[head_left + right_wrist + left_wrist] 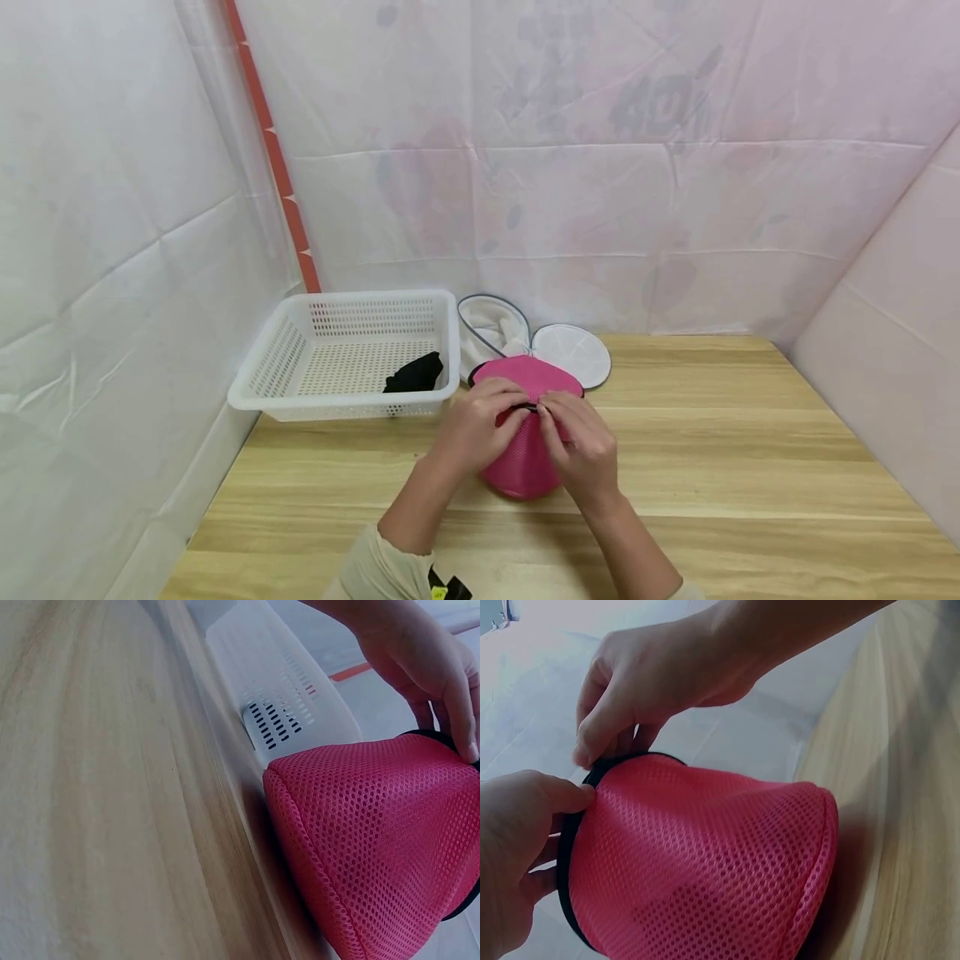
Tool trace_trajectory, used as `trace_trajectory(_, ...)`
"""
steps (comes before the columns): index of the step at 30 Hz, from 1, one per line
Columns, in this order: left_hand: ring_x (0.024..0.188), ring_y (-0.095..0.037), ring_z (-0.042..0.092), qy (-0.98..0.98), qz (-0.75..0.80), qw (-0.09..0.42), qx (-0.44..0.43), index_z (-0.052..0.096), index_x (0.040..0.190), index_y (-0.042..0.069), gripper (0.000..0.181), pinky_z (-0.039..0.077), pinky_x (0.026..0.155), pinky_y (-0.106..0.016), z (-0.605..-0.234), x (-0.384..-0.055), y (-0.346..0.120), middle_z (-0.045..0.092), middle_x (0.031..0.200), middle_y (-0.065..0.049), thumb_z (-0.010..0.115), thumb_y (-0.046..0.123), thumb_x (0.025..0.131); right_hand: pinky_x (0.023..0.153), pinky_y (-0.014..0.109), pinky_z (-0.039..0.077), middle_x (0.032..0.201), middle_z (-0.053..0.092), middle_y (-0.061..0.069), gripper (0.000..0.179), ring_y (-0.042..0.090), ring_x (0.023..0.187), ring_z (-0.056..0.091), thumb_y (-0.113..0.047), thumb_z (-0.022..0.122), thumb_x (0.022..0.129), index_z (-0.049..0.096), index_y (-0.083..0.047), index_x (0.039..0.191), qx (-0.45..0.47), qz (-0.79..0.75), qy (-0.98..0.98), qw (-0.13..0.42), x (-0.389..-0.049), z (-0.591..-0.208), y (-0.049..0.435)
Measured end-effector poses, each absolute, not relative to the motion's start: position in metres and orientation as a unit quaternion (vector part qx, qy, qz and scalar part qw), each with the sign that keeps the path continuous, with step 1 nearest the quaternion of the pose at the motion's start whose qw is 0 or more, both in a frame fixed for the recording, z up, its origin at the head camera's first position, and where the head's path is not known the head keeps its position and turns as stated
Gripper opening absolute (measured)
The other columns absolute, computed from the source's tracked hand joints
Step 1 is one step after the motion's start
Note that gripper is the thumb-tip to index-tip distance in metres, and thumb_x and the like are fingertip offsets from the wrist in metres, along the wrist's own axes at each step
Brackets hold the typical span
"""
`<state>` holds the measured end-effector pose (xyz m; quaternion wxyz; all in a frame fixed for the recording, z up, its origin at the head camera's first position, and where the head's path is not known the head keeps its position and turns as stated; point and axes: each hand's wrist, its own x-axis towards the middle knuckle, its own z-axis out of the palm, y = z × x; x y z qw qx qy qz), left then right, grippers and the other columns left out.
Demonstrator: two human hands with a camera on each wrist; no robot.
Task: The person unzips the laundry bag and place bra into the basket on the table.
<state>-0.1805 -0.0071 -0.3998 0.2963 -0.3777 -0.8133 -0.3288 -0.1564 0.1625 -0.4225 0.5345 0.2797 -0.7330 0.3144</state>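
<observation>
Pink mesh bag [521,471] base-down, basket [345,402] at its 10 o'clock; left hand [477,427] from 9 o'clock, right hand [583,440] from 3 o'clock, both clamped on black rim [565,892], nearly together, likely steadying it; only head view shows black cloth [416,375] in basket; left wrist view adds thumb [571,796] outside rim, fingers [544,881] behind

Left hand: this hand [480,423] is doing a pinch, thumb on the near side, fingers curled behind
Right hand: pretty much the mirror twin [579,437], thumb and fingers pinching too
Gap: fingertips just beside each other, knuckles well apart
Left forearm: bare below the pushed-up sleeve [386,567], slants in from the bench's [750,467] near side
Right forearm: also bare, angled the opposite way
Spot: hands up off the bench, roughly midway between its left and right edges
</observation>
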Motion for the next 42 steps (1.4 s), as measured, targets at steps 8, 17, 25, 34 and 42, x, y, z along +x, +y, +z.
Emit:
trace_trajectory(8,0.098,-0.013,0.067,-0.808,-0.329,0.295,-0.391,0.077,0.1,0.006,0.014,0.052,0.093,-0.021,-0.4005,-0.1758,-0.0007,0.073,0.098,-0.001,0.074,0.01,0.087,0.1,0.03,0.051,0.092,0.074,0.015,0.023,0.031,0.086,0.071,-0.017,0.066,0.095,0.076,0.003,0.093,0.284,0.314,-0.731,0.535,-0.1576,-0.427,0.1606)
trace_trajectory(17,0.097,-0.012,0.066,-0.808,-0.334,0.29,-0.39,0.077,0.097,0.007,0.011,0.052,0.093,-0.02,-0.4012,-0.1764,-0.0019,0.073,0.096,0.0,0.073,0.008,0.088,0.103,0.03,0.049,0.093,0.075,0.014,0.024,0.03,0.089,0.071,-0.019,0.064,0.095,0.076,0.002,0.093,0.272,0.315,-0.747,0.519,-0.1578,-0.4283,0.1612)
trace_trajectory(25,0.096,-0.012,0.066,-0.805,-0.334,0.295,-0.391,0.077,0.096,0.008,0.009,0.052,0.091,-0.019,-0.4014,-0.1761,-0.0027,0.072,0.095,0.001,0.073,0.007,0.087,0.104,0.03,0.048,0.097,0.075,0.012,0.024,0.029,0.093,0.071,-0.018,0.062,0.096,0.076,0.001,0.095,0.266,0.312,-0.76,0.504,-0.1586,-0.4303,0.1616)
trace_trajectory(34,0.097,-0.011,0.066,-0.814,-0.328,0.278,-0.391,0.076,0.098,0.009,0.01,0.052,0.091,-0.019,-0.3994,-0.1745,-0.002,0.073,0.097,0.001,0.073,0.011,0.088,0.102,0.027,0.049,0.094,0.074,0.014,0.023,0.029,0.089,0.07,-0.013,0.059,0.096,0.074,0.004,0.093,0.274,0.312,-0.749,0.517,-0.1594,-0.4295,0.1621)
trace_trajectory(42,0.095,-0.012,0.066,-0.811,-0.338,0.277,-0.39,0.076,0.096,0.009,0.009,0.053,0.09,-0.019,-0.4003,-0.1764,-0.0029,0.073,0.095,0.001,0.074,0.009,0.087,0.101,0.027,0.05,0.094,0.074,0.015,0.02,0.03,0.089,0.07,-0.01,0.06,0.095,0.073,0.005,0.094,0.27,0.312,-0.748,0.52,-0.1608,-0.4302,0.1642)
